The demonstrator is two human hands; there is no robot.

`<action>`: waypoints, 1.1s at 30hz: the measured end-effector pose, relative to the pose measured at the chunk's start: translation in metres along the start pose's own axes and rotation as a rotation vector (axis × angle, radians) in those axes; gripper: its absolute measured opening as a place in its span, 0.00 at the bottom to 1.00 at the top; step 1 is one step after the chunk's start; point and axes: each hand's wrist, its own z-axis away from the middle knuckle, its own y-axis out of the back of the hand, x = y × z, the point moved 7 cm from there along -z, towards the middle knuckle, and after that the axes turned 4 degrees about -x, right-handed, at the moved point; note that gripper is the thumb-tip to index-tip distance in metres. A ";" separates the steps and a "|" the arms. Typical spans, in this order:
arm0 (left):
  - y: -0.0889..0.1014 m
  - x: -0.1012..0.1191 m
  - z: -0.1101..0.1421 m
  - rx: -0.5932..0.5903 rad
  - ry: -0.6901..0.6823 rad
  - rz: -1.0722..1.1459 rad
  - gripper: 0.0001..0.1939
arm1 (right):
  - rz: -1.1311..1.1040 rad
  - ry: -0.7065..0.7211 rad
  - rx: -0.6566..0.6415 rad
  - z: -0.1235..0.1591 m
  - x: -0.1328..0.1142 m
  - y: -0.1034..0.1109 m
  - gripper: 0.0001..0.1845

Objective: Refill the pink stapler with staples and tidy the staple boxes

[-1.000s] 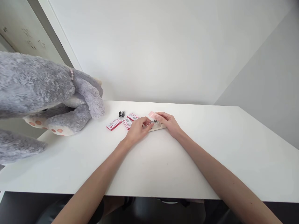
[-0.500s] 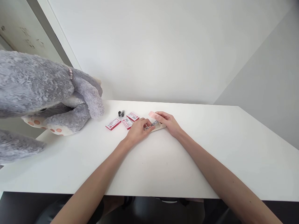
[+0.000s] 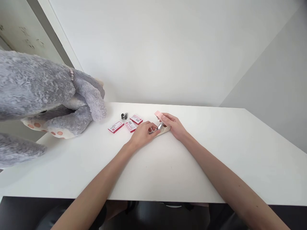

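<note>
A stapler with a pink top [image 3: 158, 113] and a cream base [image 3: 165, 129] lies on the white table, its top raised at an angle. Between top and base, a silver metal part [image 3: 160, 126] is tilted upward. My left hand [image 3: 142, 133] is closed on the left end of the base, fingers curled around it. With thumb and fingers, my right hand [image 3: 174, 125] grips the raised pink top from the right. Its palm hides part of the hinge end. Three red-and-white boxes, one nearest my left hand [image 3: 130, 126], lie left of the stapler.
Behind the boxes sits a small black and silver staple remover [image 3: 124, 116]. A large grey plush toy [image 3: 79, 92] leans over the left side of the white table [image 3: 216, 143]. The wall [image 3: 153, 57] rises along the table's back edge.
The pink top has been lifted higher by my right hand. The silver metal part now angles upward with it. My left hand has stayed nearly in place on the base.
</note>
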 end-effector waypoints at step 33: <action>0.004 -0.005 0.001 0.120 -0.080 -0.156 0.14 | -0.453 0.095 0.319 -0.004 0.002 0.047 0.19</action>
